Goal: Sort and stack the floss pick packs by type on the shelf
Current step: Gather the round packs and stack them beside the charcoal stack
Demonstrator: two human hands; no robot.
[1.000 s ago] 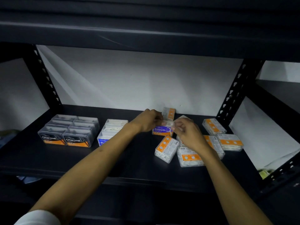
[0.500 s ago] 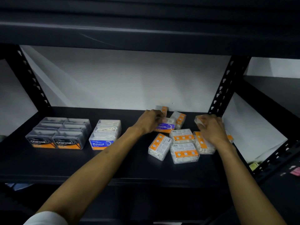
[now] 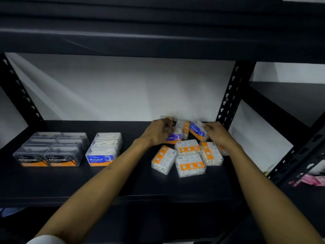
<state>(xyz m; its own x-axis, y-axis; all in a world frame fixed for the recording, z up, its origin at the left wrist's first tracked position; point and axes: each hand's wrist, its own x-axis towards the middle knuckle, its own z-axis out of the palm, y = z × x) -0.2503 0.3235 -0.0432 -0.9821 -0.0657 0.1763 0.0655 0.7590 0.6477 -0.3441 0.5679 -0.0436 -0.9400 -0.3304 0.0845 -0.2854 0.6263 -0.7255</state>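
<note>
Both my arms reach into the black metal shelf (image 3: 70, 182). My left hand (image 3: 159, 132) is curled over the purple Smooth pack (image 3: 173, 138) near the back of the shelf, fingers closed on its top edge; only the label end shows past my knuckles. My right hand (image 3: 217, 133) grips a blue Round pack (image 3: 197, 130), tilted up on edge with its label facing left, just beside the Smooth pack.

Between the two sits an orange-label pack (image 3: 184, 129), standing on edge. Another pack (image 3: 167, 118) peeks out behind my left hand against the white back wall (image 3: 123, 88); type not readable.

In front of my hands lies an unsorted cluster of orange-back packs (image 3: 189, 158), face down, four clear ones touching or nearly so, one angled at the left. A further pack is mostly hidden under my right wrist.

On the left side of the shelf, sorted: the Charcoal packs (image 3: 51, 150) in two side-by-side columns, dark contents, labels facing front. Just right of them the Round packs row (image 3: 105, 148), one column running front to back, blue label at the front. Can't tell how many layers deep either group is.

Perforated upright post (image 3: 232, 95) stands right behind my right hand. Pink item (image 3: 309, 180) on the neighbouring shelf at far right, blurred.
</note>
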